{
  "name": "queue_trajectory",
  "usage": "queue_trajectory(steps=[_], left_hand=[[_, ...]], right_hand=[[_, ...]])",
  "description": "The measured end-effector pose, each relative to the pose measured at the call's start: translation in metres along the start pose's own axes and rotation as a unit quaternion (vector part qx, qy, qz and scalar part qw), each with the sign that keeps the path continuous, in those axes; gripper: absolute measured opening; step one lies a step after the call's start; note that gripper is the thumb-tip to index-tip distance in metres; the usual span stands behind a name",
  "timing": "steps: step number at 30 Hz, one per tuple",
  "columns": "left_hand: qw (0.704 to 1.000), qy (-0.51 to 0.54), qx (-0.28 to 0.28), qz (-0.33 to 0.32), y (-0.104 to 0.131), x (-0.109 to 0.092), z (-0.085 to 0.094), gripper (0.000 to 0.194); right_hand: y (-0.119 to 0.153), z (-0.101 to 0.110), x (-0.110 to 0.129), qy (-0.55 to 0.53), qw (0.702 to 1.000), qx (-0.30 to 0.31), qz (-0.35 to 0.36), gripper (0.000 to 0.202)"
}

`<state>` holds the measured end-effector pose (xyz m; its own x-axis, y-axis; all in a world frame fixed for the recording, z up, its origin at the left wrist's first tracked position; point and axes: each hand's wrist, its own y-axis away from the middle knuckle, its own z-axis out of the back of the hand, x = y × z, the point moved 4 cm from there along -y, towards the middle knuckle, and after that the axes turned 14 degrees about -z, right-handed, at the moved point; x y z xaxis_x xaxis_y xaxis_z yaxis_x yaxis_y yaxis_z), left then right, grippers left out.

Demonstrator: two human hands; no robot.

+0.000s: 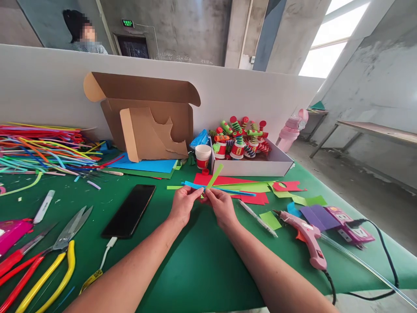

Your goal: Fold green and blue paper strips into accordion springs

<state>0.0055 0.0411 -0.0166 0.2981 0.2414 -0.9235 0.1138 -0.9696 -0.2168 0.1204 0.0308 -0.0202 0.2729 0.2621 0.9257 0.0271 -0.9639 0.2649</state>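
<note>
Two hands (184,205) (223,206) pinch paper strips (215,175); a green sign (127,23) reads "EXIT".

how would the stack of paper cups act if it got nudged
The paper cups look thin-walled, so the stack is probably light and would shift easily. It stands upright and narrows toward its base, so a push near the rims might tip it. Pushed toward the shallow box right beside it, it would likely meet the wall soon.

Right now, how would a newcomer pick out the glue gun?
On the green table, look right of the right hand, past the white pen. The glue gun is pistol-shaped, pink, with an orange trigger, unlike the magenta box beside it.
</note>
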Motion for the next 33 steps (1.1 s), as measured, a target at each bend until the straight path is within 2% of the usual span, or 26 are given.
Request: queue_trajectory(steps=[6,11,14,18,26,30,33], left_hand=[[0.998,-0.055,-0.02,-0.003,-0.0026,-0.0005,0.0062,0.032],[1.0,-0.004,-0.016,0.013,-0.0025,-0.0021,0.0043,0.035],[0.999,0.015,0.01,0.028,-0.0018,-0.0028,0.0012,0.037],[0.998,-0.019,0.041,0.033,-0.0009,-0.0026,-0.0012,0.038],[1.0,-0.023,0.002,-0.001,-0.0015,-0.0029,0.001,0.036],[1.0,0.007,-0.001,0.018,-0.0013,-0.0024,0.0004,0.038],[0.999,0.012,0.021,0.028,-0.0014,-0.0023,-0.0013,0.039]], right_hand=[[0.002,0.0003,0.0012,0.015,1.0,0.01,-0.007,0.028],[0.0019,0.0021,0.0029,-0.023,1.0,-0.013,-0.009,0.024],[0.0009,0.0025,0.0013,-0.064,0.997,-0.007,-0.031,0.026],[0.0016,0.0015,0.0011,-0.073,0.997,0.005,-0.028,0.027],[0.0033,0.0016,-0.0005,-0.013,0.998,-0.041,-0.047,0.026],[0.0029,0.0016,-0.0004,-0.09,0.994,-0.022,-0.06,0.032],[0.0018,0.001,0.0002,-0.147,0.987,0.004,-0.072,0.033]])
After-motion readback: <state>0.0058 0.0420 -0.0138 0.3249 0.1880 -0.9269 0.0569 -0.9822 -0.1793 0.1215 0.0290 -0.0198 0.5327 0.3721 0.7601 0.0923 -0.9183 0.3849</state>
